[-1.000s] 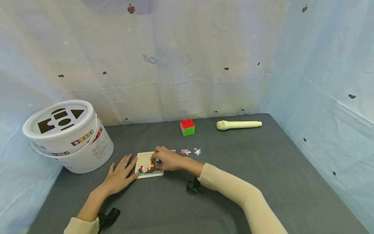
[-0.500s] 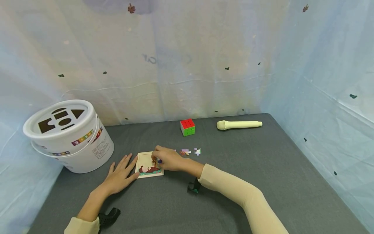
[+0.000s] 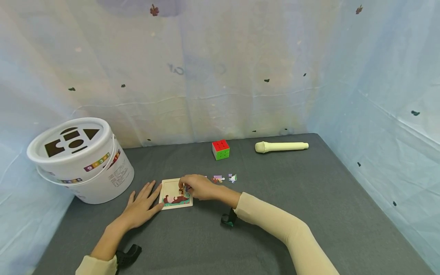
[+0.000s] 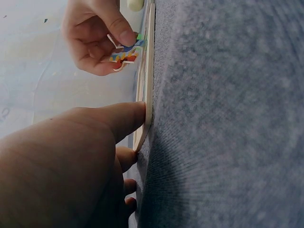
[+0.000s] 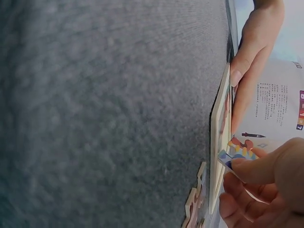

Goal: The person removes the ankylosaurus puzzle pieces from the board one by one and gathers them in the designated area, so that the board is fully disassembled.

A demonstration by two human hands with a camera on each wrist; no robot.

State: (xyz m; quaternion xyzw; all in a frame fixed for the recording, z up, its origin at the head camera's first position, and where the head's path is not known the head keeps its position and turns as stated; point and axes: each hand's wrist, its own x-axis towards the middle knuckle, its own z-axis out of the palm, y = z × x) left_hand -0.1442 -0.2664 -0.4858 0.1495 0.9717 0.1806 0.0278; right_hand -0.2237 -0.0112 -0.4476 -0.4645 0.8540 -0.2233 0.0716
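A square wooden puzzle tray [image 3: 170, 187] lies on the grey cloth, with brown and green picture pieces fitted along its near edge. My left hand [image 3: 140, 208] lies with spread, straight fingers at the tray's left side, thumb and index fingertip touching its frame. Over the tray's right part, my right hand [image 3: 199, 187] pinches a colourful jigsaw piece [image 5: 237, 153] between thumb and fingers. In the left wrist view that piece [image 4: 126, 53], blue, yellow and red, is held tilted close over the tray. The right hand hides the tray's right side in the head view.
Loose jigsaw pieces [image 3: 218, 178] lie right of the tray. Behind them stands a red and green puzzle cube [image 3: 220, 149], with a pale yellow toy microphone [image 3: 282, 147] to its right. A white lidded bucket [image 3: 82, 160] stands at the left. Cloth walls rise behind and beside the table.
The right hand's fingers have shifted slightly over the tray and the held jigsaw piece has turned a little. The left hand stays in place.
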